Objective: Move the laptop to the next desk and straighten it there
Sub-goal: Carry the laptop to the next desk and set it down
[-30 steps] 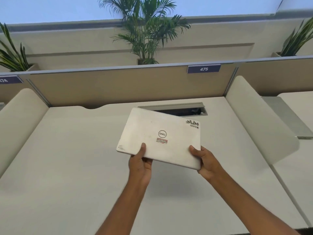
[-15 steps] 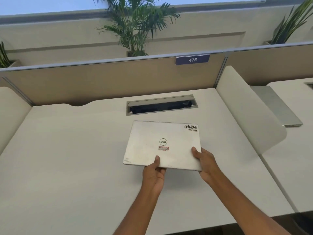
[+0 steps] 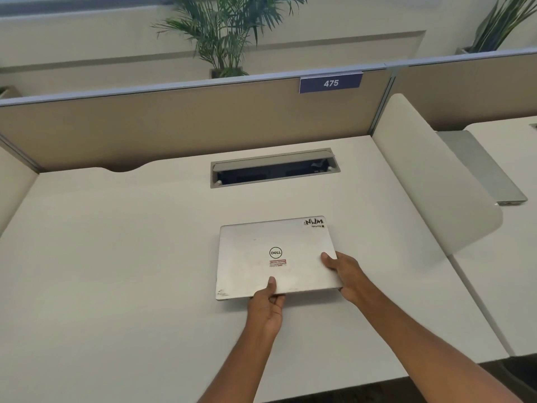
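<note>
A closed silver laptop (image 3: 261,248) with a round logo and stickers lies nearly flat on the white desk (image 3: 116,257), its sides roughly square with the desk. Its near edge looks slightly lifted. My left hand (image 3: 266,305) grips the middle of the near edge, thumb on the lid. My right hand (image 3: 344,274) holds the near right corner, thumb on top and fingers underneath.
An open cable tray (image 3: 274,168) is set into the desk behind the laptop. A tan partition (image 3: 174,126) with a "475" label (image 3: 330,82) closes the back. A curved white divider (image 3: 430,193) stands at the right, with another laptop (image 3: 482,170) on the neighbouring desk.
The laptop has come down from a tilted, skewed hold in the air to lie nearly flat and square on the desk. Both hands kept their grip on the near edge.
</note>
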`<state>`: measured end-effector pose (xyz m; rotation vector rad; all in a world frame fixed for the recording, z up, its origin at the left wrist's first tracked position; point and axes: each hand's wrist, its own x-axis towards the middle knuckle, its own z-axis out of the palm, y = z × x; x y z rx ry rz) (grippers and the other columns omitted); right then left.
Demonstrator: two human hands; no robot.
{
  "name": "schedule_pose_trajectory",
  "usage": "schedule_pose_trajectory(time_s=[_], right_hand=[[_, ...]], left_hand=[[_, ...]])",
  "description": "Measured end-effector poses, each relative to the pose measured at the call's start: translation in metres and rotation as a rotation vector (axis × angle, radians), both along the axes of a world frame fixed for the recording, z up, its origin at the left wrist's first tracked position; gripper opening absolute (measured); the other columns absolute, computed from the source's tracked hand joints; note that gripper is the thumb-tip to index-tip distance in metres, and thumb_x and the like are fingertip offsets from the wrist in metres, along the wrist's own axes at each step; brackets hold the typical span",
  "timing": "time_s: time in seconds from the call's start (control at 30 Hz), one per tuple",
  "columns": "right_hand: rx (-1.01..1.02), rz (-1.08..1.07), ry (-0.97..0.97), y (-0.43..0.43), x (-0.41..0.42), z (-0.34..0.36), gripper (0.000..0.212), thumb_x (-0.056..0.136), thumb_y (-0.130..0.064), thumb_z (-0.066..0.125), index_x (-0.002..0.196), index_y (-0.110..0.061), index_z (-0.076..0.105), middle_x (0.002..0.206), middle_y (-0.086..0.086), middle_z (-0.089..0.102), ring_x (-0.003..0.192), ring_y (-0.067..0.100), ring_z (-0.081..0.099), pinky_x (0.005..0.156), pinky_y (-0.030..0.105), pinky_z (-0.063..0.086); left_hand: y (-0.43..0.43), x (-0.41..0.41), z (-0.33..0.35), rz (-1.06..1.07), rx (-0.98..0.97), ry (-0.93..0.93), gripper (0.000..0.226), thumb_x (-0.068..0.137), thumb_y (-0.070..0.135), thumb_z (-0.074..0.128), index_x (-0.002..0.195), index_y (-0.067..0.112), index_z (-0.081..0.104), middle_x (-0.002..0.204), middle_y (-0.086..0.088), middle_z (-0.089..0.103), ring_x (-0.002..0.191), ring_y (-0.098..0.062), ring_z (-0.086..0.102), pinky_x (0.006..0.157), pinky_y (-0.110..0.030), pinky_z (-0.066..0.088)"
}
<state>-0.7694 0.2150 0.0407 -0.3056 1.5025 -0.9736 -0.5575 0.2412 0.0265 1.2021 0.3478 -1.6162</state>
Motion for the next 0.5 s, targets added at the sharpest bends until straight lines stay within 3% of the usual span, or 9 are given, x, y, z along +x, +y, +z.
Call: schedule_pose_trajectory(time_s=[0.1,0.2,0.37,0.43,0.5], right_hand=[[0.007,0.018,0.015,-0.007,0.001,0.001,0.032,0.101,-0.013,0.073,0.132,-0.006,0.074,0.129,0.016,0.079,0.124,0.038,0.074,0.096,0.045,0.062],[0.029,0.025,0.037,-0.012,0.002,-0.004,0.033,0.100,-0.013,0.073,0.132,-0.005,0.073,0.130,0.018,0.078,0.126,0.040,0.073,0.104,0.050,0.060],[0.062,0.036,0.044,-0.013,0.003,-0.007,0.033,0.099,-0.013,0.074,0.132,-0.005,0.074,0.130,0.018,0.078,0.126,0.040,0.073,0.111,0.055,0.057],[0.072,0.042,0.058,-0.013,0.004,-0.006,0.032,0.098,-0.014,0.075,0.130,-0.006,0.075,0.129,0.017,0.078,0.125,0.039,0.073,0.112,0.057,0.056],[0.084,0.049,0.111,-0.013,0.003,-0.005,0.029,0.096,-0.015,0.079,0.123,-0.005,0.077,0.126,0.018,0.080,0.117,0.038,0.076,0.107,0.053,0.059]], left_hand=[[-0.003,0.000,-0.001,0.005,-0.002,0.018,0.056,0.099,-0.009,0.066,0.152,0.006,0.058,0.136,-0.013,0.073,0.103,-0.023,0.072,0.058,-0.033,0.068],[-0.006,-0.001,-0.008,0.021,0.018,0.018,0.057,0.099,-0.009,0.066,0.154,0.006,0.057,0.148,-0.014,0.067,0.111,-0.024,0.070,0.058,-0.032,0.068],[-0.007,-0.001,-0.010,0.037,0.031,0.038,0.057,0.099,-0.009,0.066,0.154,0.005,0.057,0.152,-0.015,0.065,0.102,-0.022,0.071,0.057,-0.033,0.068],[-0.006,-0.001,-0.009,0.032,0.028,0.032,0.056,0.099,-0.009,0.066,0.153,0.005,0.057,0.152,-0.015,0.065,0.106,-0.024,0.071,0.067,-0.035,0.070],[-0.006,-0.002,-0.008,0.010,0.024,0.014,0.056,0.099,-0.008,0.067,0.153,0.004,0.057,0.151,-0.016,0.065,0.117,-0.028,0.070,0.090,-0.041,0.065]])
